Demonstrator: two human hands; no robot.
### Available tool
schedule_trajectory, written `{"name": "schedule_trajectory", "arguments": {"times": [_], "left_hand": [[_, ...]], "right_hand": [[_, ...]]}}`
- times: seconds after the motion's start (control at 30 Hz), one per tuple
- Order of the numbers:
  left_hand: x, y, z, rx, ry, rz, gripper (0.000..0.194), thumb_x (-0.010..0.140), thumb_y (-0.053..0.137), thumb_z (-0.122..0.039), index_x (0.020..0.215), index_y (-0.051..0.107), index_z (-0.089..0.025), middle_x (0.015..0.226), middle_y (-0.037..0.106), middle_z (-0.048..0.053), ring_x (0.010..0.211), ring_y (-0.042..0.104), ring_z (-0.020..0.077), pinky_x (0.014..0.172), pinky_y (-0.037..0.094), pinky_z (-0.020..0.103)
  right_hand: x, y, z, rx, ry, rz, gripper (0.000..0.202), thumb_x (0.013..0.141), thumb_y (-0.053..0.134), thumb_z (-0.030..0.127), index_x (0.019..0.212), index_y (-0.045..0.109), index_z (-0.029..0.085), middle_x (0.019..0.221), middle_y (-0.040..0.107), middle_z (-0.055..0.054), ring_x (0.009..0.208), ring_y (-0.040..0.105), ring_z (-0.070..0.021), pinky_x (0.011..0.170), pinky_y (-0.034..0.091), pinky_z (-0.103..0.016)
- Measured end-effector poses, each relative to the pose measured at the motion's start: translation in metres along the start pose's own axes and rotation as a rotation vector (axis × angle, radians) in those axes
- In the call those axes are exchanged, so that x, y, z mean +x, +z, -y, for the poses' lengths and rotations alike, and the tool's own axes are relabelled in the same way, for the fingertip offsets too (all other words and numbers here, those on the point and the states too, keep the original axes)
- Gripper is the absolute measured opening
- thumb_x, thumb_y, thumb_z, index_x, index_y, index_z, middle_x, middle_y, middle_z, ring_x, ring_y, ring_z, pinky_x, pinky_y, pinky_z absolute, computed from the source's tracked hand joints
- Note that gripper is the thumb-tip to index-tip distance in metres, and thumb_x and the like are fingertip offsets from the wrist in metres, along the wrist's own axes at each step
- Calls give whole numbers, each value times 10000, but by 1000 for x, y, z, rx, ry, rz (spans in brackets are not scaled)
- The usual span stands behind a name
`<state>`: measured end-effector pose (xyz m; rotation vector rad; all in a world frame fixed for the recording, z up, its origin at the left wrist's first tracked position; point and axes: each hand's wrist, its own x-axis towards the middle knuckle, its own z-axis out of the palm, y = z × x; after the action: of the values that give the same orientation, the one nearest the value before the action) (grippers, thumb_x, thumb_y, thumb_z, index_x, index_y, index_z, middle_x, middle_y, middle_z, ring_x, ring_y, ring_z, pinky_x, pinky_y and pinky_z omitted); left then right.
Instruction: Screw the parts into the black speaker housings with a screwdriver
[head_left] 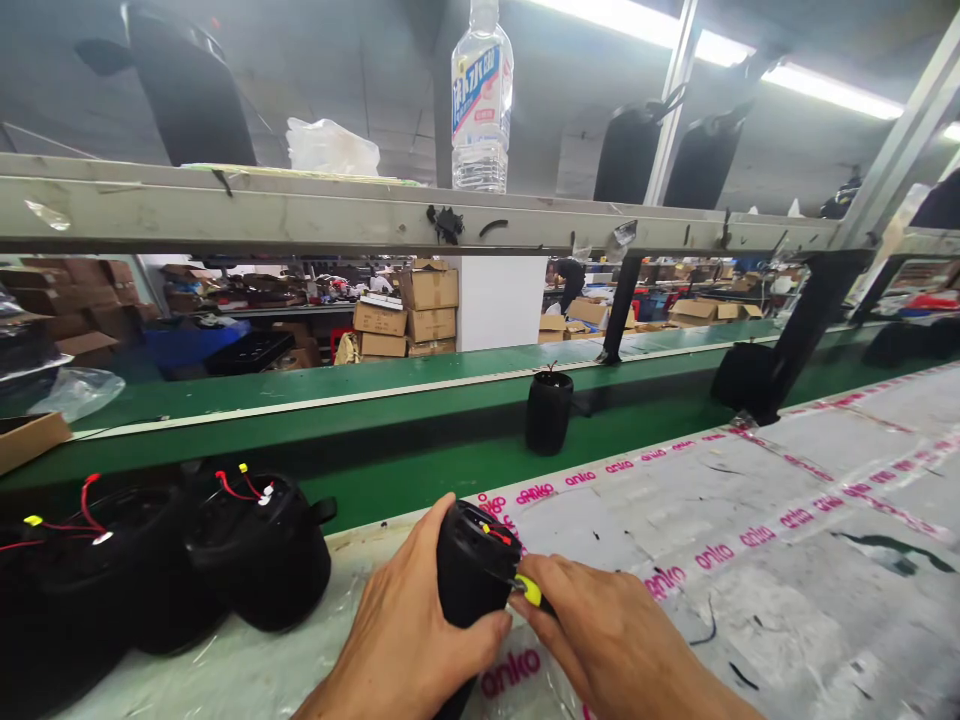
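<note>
My left hand [420, 610] is wrapped around a black cylindrical speaker body [469, 565], tilted with its open end up. Red wires and a small yellow connector show inside the rim. In my right hand [607, 620] is a small tool with a yellow and black handle [531, 590]; its metal end meets the rim's right side. My fingers cover most of the tool, so its exact kind cannot be told. At the left stand several more black speaker bodies [259, 560], with red wires and yellow connectors sticking out of their tops.
A green conveyor belt [420, 470] runs behind the plastic-covered table [750, 600], carrying another black speaker body [549, 415]. Overhead, a shelf [360, 215] holds a clear bottle [481, 110] and black cylinders. Dark posts [810, 330] rise beyond the table. Cardboard boxes [431, 300] stand farther back.
</note>
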<state>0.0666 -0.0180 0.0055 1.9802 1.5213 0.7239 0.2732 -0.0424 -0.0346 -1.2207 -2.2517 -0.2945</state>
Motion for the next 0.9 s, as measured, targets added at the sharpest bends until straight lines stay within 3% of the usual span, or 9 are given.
{"name": "schedule_trajectory", "arguments": {"times": [0.1,0.23,0.3,0.43,0.63,0.73,0.83,0.9], "left_hand": [[4,-7,3,-106,28,49,857,691,717,-294,1480,386,-241,1475,571,108,1349,526,342,1145,375,515],[12,-17,9,-448,110,251,679,670,799,-322,1296,550,-242,1346,659,77,1242,594,321,1087,443,456],[14,-20,9,-476,100,288,639,670,807,-327,1255,568,-231,1290,683,69,1191,618,313,1039,473,437],[11,-18,4,-388,83,208,561,696,742,-243,1224,553,-256,1177,706,11,1086,644,264,963,487,388],[5,-11,-10,-320,26,79,571,635,709,-232,1189,575,-263,1126,725,5,1063,652,284,958,486,412],[2,-10,-16,-283,-12,28,580,626,686,-215,1193,578,-274,1111,739,1,1043,669,286,911,511,408],[-1,-7,-19,-238,-32,-6,597,624,688,-236,1208,570,-280,1134,744,9,1061,677,301,932,513,432],[-2,-4,-20,-202,-33,-24,628,613,691,-245,1227,565,-275,1147,746,22,1092,675,321,974,500,460]], "right_hand": [[0,1,0,-20,10,-6,273,1106,250,318,1032,499,235,757,682,2,625,725,-225,469,468,-336],[2,1,3,-42,10,-14,317,1105,214,308,984,499,241,706,670,12,567,711,-221,439,454,-341],[3,1,5,-62,7,-8,329,1103,209,300,962,500,240,682,659,13,549,705,-219,428,443,-339],[5,2,7,-124,9,-10,368,1111,184,322,944,500,234,660,648,6,513,688,-216,406,411,-336],[1,1,6,-144,6,-24,413,1115,130,340,945,490,230,639,633,7,480,673,-213,379,382,-340],[-1,-1,5,-156,-6,30,272,1098,269,302,954,488,228,663,634,4,499,676,-219,392,383,-333],[-2,-3,6,-209,-10,88,9,1003,491,221,996,491,215,707,639,-4,533,681,-242,403,378,-336],[-2,-4,8,-243,3,124,125,935,589,185,1001,487,212,712,634,-3,526,668,-249,404,365,-338]]}}
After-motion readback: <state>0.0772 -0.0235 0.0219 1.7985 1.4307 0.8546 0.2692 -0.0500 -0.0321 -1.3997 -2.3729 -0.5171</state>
